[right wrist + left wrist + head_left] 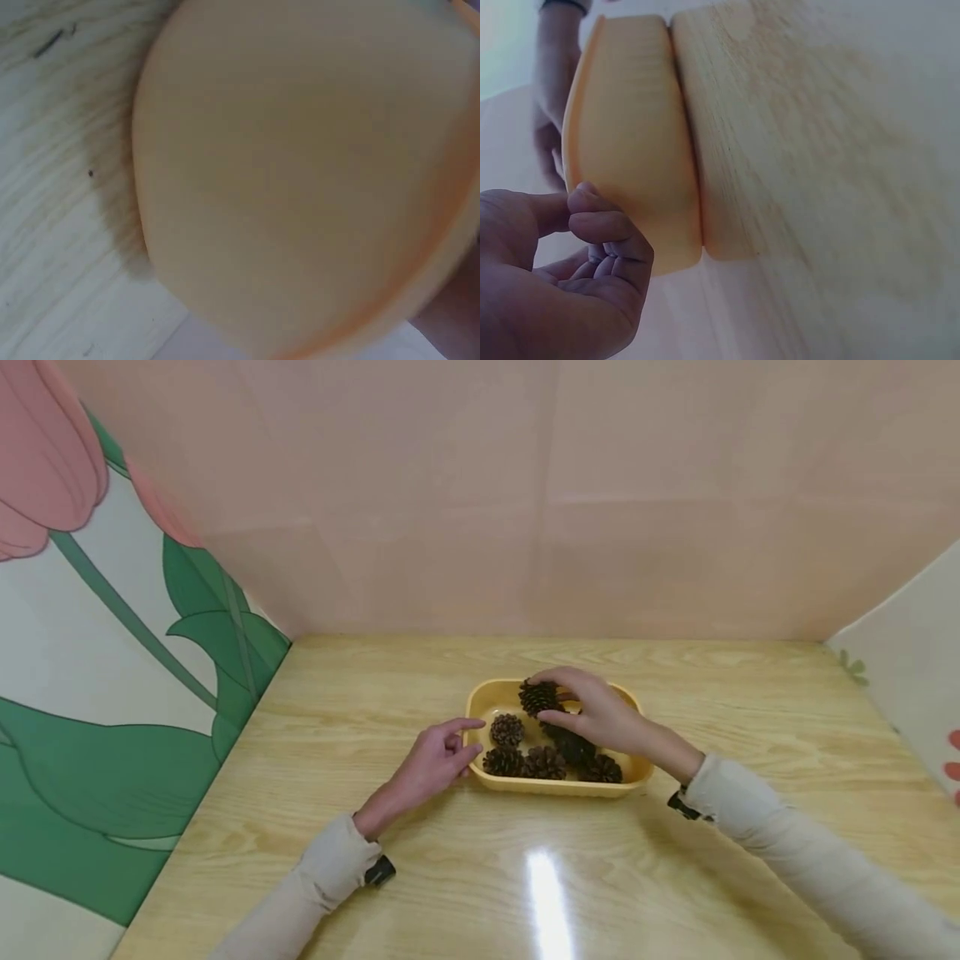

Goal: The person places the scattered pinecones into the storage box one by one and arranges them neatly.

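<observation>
Head view alone shows right hand (600, 714) pinching pine cone (537, 697) over tray (480, 702); left hand (435, 760), loosely curled, empty, at tray's left rim. Table (375, 693) open all round.

The head view looks forward and down from above the near edge of the wooden table (360, 710), taking in the whole yellow tray (480, 700) and both forearms. The left wrist view sits low beside the tray (630, 150), close to its outer wall, looking along the tabletop. The right wrist view is pressed so near the tray (300, 180) that its wall fills the blurred frame; all three views share this tray.
</observation>
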`<action>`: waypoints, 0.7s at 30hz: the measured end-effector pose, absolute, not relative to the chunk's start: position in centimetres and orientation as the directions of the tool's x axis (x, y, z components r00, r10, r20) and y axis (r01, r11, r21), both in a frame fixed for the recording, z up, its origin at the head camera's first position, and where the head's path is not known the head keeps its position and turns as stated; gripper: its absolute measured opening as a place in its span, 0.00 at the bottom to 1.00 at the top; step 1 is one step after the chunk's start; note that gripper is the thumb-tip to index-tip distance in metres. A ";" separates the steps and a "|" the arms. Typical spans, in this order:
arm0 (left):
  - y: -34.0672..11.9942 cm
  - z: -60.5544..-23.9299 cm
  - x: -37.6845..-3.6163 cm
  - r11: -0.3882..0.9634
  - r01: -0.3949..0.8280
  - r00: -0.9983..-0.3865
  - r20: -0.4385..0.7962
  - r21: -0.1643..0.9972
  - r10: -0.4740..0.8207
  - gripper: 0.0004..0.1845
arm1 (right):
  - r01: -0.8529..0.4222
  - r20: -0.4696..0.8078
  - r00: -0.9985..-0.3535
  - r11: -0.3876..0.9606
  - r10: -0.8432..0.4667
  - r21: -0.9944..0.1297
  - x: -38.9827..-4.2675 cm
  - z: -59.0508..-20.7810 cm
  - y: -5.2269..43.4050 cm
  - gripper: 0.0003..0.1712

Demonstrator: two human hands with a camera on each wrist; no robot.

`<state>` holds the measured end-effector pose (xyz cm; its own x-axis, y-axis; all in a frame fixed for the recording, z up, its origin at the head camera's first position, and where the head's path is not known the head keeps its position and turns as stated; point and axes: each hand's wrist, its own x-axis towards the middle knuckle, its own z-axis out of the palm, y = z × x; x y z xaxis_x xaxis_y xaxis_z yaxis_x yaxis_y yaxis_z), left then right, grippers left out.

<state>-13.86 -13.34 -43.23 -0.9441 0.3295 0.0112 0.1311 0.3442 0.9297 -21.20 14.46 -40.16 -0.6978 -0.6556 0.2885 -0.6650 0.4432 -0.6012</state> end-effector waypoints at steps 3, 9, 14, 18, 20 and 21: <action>-13.3 -43.2 -13.8 0.337 0.123 -0.946 0.007 0.933 0.324 0.23 | -0.661 0.273 -0.698 0.450 -0.662 -0.601 -20.9 -40.5 14.2 0.28; -13.3 -43.2 -13.8 0.336 0.114 -0.948 0.000 0.935 0.319 0.22 | -0.682 0.294 -0.688 0.452 -0.663 -0.575 -20.4 -40.9 14.6 0.28; -13.4 -43.1 -13.7 0.324 0.111 -0.947 0.001 0.940 0.322 0.22 | -0.686 0.310 -0.705 0.501 -0.638 -0.527 -19.5 -40.6 15.7 0.26; -13.5 -43.0 -13.7 0.331 0.105 -0.948 -0.006 0.938 0.318 0.22 | -0.680 0.321 -0.722 0.543 -0.612 -0.493 -18.4 -39.7 16.9 0.24; -13.5 -42.9 -13.8 0.346 0.110 -0.949 -0.004 0.932 0.314 0.22 | -0.686 0.338 -0.723 0.567 -0.602 -0.456 -17.8 -39.4 17.5 0.24; -13.5 -42.8 -13.8 0.353 0.114 -0.950 -0.002 0.929 0.313 0.22 | -0.691 0.349 -0.720 0.580 -0.599 -0.430 -17.5 -39.3 17.8 0.24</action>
